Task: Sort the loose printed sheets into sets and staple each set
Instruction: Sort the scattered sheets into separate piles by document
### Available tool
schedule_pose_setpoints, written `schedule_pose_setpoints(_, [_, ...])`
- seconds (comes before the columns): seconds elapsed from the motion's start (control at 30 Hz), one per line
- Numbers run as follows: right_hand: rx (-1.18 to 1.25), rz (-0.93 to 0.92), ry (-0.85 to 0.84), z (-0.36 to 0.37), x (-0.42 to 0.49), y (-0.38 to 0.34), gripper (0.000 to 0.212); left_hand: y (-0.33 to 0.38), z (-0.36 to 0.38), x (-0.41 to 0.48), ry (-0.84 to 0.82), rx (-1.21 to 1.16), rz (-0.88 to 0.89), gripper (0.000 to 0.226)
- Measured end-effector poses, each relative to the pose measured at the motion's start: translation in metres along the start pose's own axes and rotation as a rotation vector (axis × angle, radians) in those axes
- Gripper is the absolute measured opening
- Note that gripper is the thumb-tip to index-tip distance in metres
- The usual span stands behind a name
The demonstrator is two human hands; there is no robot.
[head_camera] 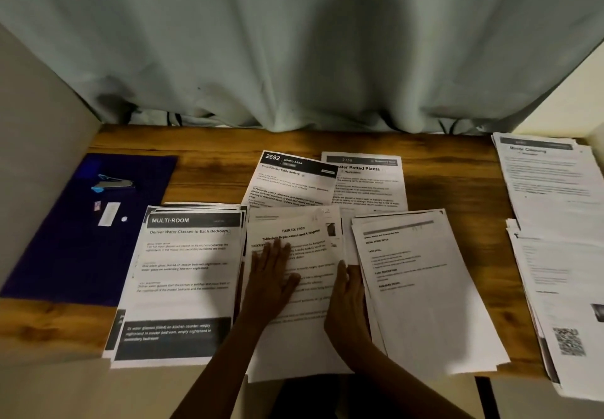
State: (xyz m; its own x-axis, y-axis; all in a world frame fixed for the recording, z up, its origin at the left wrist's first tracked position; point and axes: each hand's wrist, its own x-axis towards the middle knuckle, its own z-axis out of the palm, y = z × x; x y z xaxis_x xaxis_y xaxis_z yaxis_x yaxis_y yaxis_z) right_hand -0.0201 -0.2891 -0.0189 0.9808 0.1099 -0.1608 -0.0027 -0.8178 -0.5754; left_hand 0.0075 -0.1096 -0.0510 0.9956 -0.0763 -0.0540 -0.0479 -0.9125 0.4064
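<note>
Both hands, left hand (273,274) and right hand (348,301), lie flat, fingers spread, on sheets (294,287) covering the wooden table (212,157) below a curtain (294,42).

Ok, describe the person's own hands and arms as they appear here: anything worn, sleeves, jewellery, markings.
Both forearms are bare up to the frame's bottom edge: no sleeves, watch or bracelets visible. The left hand seems to wear a thin, light-coloured ring on one of its fingers; the picture is too soft to tell more. The right hand shows no ring or other jewellery. No gloves or markings show on either.
</note>
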Motion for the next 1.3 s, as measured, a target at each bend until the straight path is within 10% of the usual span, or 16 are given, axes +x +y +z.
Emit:
schedule_pose_setpoints(0.73, [-0.092,-0.164,-0.03,-0.019,0.03,0.016,0.077,0.003,-0.001,0.031,0.004,0.092,-0.016,0.072])
schedule_pose_setpoints(0.97, [0.116,0.173,0.345,-0.097,0.14,0.034,0.047,0.033,0.004,0.047,0.042,0.082,0.062,0.074])
schedule_pose_setpoints(1.3, [-0.174,0.527,0.062,-0.125,0.216,0.06,0.09,0.04,0.018,0.057,0.021,0.127,0.0,0.082])
